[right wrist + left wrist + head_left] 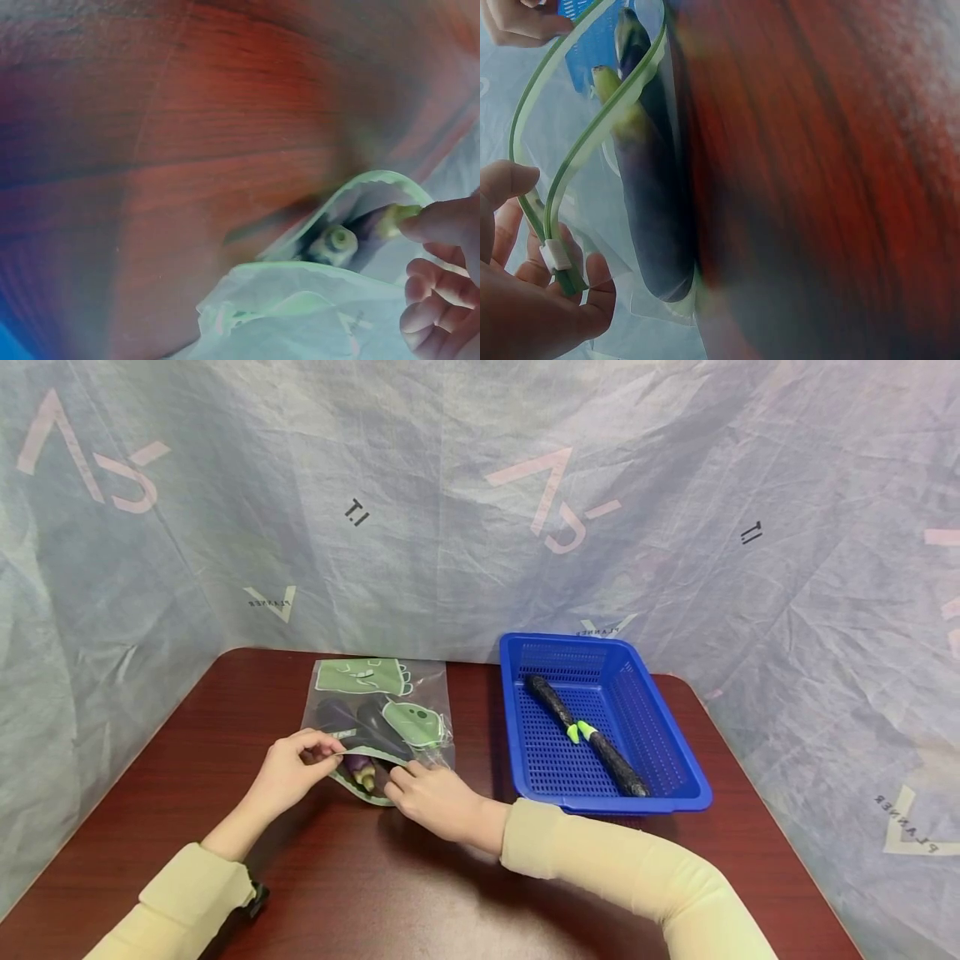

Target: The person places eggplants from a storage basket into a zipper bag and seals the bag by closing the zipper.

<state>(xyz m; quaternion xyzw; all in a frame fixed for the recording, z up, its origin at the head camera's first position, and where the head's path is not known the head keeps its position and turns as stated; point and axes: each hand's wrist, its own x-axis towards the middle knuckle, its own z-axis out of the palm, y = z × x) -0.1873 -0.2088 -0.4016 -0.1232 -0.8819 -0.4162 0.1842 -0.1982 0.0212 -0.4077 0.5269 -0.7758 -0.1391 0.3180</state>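
Observation:
A clear zip bag [435, 675] with green cartoon prints lies on the table, its green-edged mouth gaping toward me. Dark purple eggplants [378, 727] are inside; a pale green stem shows at the opening. My left hand [300, 764] pinches the bag's left end, beside a white slider [556, 255] visible in the left wrist view. At the right part of the mouth, my right hand [435, 795] grips the rim with curled fingers. Two eggplants [656, 210] lie stem to stem direction alike in the left wrist view. Eggplant stems [339, 241] also show within the mouth in the right wrist view.
Right of the bag stands a blue perforated basket [517, 760]. Two long blackish vegetables [615, 764] with bright green ends lie in it, the ends meeting. The dark red wooden table [337, 877] is backed by a hanging grey cloth [420, 568].

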